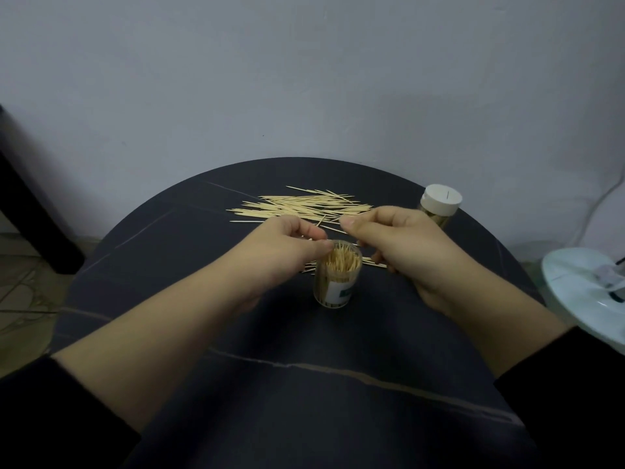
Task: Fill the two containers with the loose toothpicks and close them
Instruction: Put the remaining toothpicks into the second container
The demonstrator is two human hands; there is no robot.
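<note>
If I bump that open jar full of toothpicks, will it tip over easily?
Probably fairly tippy: the open jar is narrow, taller than wide, and stands on a smooth table. It is likely light, looking like clear plastic packed with wood. With no lid on, a knock could spill its toothpicks.

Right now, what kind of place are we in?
Probably a room in someone's home: a round dark table stands against a plain wall, and loose toothpicks are spread on the table, which fits a household chore.
</note>
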